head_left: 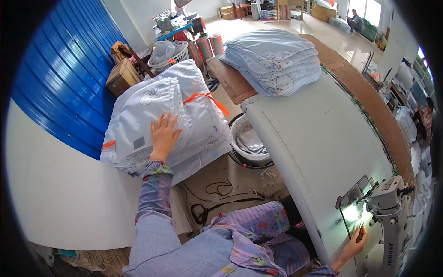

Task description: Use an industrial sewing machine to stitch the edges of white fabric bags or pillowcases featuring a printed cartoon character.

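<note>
My left hand (164,137) lies flat with its fingers spread on a stack of pale printed fabric pieces (131,111). A small grey patch (139,142) shows on the top piece, and an orange strip (217,104) sticks out of the pile. At the lower right, my right hand (356,243) is beside the lit needle area of a sewing machine (387,199). Its fingers are pinched together; whatever is between them is too small to make out. A clear plate (354,191) stands by the machine's lamp.
Another pile of pale printed pieces (277,60) lies on the far end of the white worktable (318,124). Between the tables stands a lined bin (249,138). A white basket (173,57) and a cardboard box (123,77) are behind the left stack. Other people sit farther off.
</note>
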Available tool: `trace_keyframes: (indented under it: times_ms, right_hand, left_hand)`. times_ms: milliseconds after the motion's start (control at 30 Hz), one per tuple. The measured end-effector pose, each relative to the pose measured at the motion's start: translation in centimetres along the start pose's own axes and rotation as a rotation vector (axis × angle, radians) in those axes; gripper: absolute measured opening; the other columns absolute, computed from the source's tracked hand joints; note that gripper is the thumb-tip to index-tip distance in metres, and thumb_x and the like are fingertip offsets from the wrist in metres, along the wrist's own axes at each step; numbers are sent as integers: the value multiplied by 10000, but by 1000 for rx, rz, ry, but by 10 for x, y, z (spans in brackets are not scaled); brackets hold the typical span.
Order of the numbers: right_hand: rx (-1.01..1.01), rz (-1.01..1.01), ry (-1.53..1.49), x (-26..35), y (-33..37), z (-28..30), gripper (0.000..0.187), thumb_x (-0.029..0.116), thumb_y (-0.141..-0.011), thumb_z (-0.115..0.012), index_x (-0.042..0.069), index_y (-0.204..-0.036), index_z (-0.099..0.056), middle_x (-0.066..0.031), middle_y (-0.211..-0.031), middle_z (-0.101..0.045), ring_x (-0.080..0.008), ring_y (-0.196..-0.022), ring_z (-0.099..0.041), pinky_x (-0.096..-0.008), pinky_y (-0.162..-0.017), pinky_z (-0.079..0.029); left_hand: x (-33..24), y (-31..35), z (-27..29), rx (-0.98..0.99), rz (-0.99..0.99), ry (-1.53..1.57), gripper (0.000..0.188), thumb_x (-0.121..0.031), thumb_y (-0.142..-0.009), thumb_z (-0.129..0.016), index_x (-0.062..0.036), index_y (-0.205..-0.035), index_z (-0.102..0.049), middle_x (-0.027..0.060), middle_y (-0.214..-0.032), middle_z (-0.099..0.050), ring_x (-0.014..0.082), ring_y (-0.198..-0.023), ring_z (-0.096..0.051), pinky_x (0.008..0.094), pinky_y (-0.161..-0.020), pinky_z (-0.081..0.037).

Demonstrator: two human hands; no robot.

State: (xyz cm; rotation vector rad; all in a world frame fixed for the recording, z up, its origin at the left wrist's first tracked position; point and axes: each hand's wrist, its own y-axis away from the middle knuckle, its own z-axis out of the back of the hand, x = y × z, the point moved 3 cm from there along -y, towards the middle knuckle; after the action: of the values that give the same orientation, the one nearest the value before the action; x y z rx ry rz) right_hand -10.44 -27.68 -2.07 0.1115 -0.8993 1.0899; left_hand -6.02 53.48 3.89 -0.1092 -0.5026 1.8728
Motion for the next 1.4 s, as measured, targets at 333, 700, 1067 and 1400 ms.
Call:
trace_keyframes:
  times_ms: [333, 700, 1067, 1400]
  right_hand:
    - [-125, -46, -93, 24, 15, 5, 271, 153, -1072, -572, 12, -1295, -634, -60, -1025, -597, -150, -876, -589, -302, -734, -479]
    - [-302, -162, 39, 33, 106, 53, 273, 134, -1095, -525, -49, -1277, -616, -105, -993, -569, -182, -801, -532, -322, -667, -431]
    - [-296, -453, -51, 20, 166, 75, 202, 173, -1060, -554, -17, -1105, -608, -110, -901, -618, -197, -817, -589, -371, -711, -508]
    - [-456, -593, -171, 26, 233, 80, 86, 110, -983, -672, 28, -981, -701, -162, -821, -668, -227, -700, -627, -341, -683, -521]
  left_hand:
    - [-183, -139, 64, -311, -319, 727, 450, -241, -944, -710, -95, -1362, -625, 163, -1398, -596, 374, -1333, -538, 512, -1129, -423]
    - [-382, -369, -40, -2, -456, 517, 340, -226, -949, -580, -53, -1226, -676, 257, -1199, -686, 437, -1148, -655, 524, -1019, -517]
    - [-406, -256, 132, -551, -806, 625, 208, -59, -1007, -548, -42, -1175, -670, 206, -1093, -643, 427, -1034, -624, 499, -857, -507]
    - [-484, 87, 134, 127, -1319, 743, 470, 25, -945, -602, -105, -1395, -645, 109, -1042, -553, 315, -849, -637, 426, -728, -523]
